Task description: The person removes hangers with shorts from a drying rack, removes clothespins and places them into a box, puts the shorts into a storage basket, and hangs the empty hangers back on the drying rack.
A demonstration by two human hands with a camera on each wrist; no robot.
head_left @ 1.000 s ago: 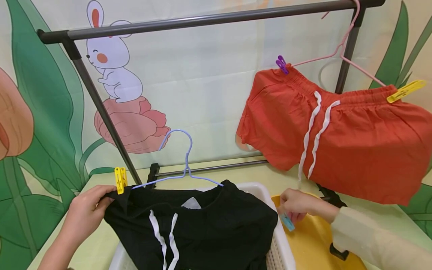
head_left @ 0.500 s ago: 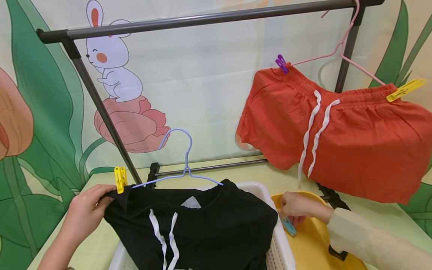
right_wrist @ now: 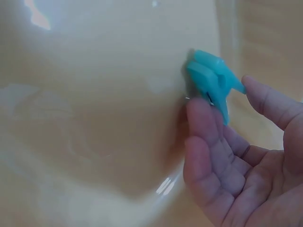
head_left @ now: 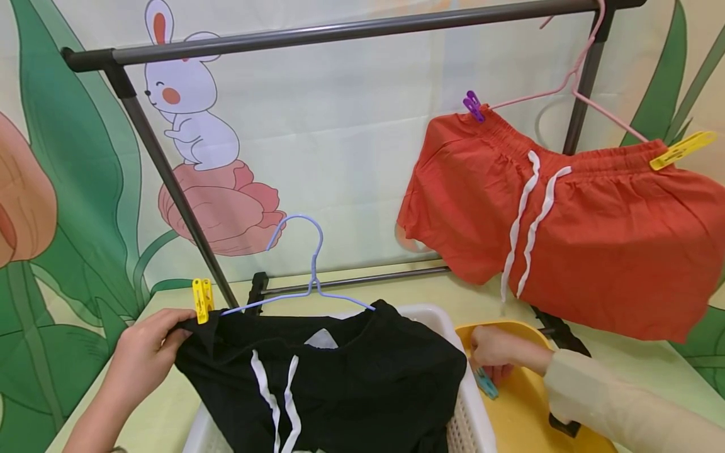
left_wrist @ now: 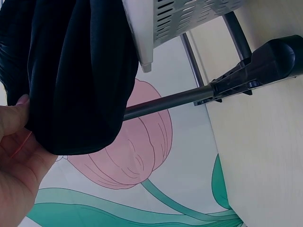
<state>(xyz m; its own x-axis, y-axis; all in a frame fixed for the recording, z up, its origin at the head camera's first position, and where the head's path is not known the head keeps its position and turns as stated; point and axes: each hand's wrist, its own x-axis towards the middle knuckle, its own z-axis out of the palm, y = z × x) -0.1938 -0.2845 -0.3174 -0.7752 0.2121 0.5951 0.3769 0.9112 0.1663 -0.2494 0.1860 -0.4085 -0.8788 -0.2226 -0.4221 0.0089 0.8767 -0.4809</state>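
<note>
Two hands are in my feeds, and both are occupied. On the head view I record the left hand [head_left: 148, 349] pinching the top corner of a black garment [head_left: 351, 390] between thumb and fingers; the left wrist view confirms the thumb set against the dark cloth. A yellow clothespin [head_left: 202, 302] stands upright at that same corner, just beside the fingertips. From the garment's top edge rises a blue hanger [head_left: 314, 264], its hook free of the rack [head_left: 340, 34]. White drawstrings [head_left: 292, 402] hang down the garment's front, and the cloth lies across a white basket [head_left: 480, 421].

I find the right hand [head_left: 501, 352] inside a yellow basin [head_left: 521, 415] beside the basket. It grips a turquoise clothespin [right_wrist: 208, 75]; on the right wrist view the thumb tip meets one handle, with fingers bent on the other side. Whether the pin touches the basin, I cannot tell.

Above the basin, red shorts [head_left: 612, 251] hang from a pink hanger [head_left: 583, 60] hooked over the rack's bar. I note a purple clothespin [head_left: 473, 107] at one end of their waistband and a second yellow clothespin [head_left: 682, 151] at the other. A printed rabbit [head_left: 198, 132] shows on the backdrop behind.
</note>
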